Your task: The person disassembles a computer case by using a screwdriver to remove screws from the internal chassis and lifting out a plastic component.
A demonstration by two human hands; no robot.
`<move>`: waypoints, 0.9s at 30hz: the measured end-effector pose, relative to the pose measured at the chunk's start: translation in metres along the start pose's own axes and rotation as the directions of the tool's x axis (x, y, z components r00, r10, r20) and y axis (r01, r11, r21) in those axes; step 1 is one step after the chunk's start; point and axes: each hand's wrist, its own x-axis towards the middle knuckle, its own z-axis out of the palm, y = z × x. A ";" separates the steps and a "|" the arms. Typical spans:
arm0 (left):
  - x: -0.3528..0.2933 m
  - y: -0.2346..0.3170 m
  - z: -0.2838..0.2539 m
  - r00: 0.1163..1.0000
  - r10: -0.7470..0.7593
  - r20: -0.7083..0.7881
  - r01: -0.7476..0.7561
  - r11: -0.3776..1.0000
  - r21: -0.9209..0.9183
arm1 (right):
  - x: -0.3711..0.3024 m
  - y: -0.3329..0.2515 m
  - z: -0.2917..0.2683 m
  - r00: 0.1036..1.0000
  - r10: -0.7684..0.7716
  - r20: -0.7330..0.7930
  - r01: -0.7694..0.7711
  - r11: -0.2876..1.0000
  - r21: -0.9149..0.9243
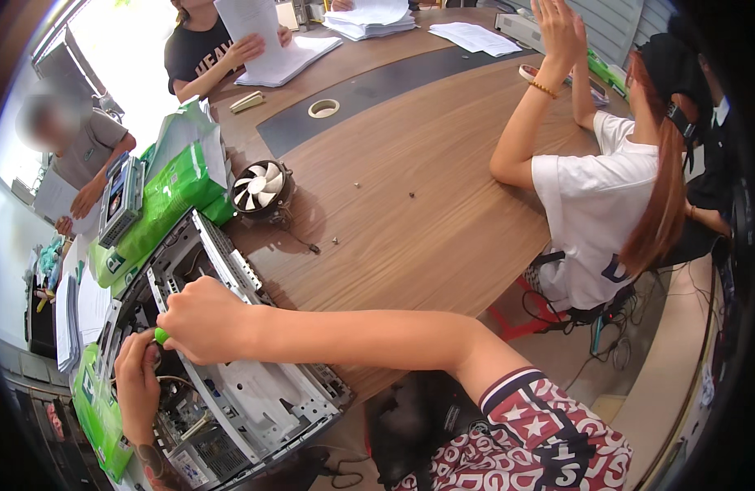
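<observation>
Right hand point(204, 321): we grip a green handle point(161, 335).
Left hand point(138, 385): curled; we can't tell its grip.
Tiny bits point(412, 195), two o'clock from hands: our bump could lose them.

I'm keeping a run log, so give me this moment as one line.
right hand: closed on green tool | left hand: beside it, over open computer case | cooling fan: on wooden table
</observation>
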 end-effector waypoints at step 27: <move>-0.004 0.025 0.014 0.989 0.102 -0.103 -0.077 0.972 0.220 | 0.004 -0.009 -0.019 0.996 -0.075 0.041 0.080 0.989 -0.128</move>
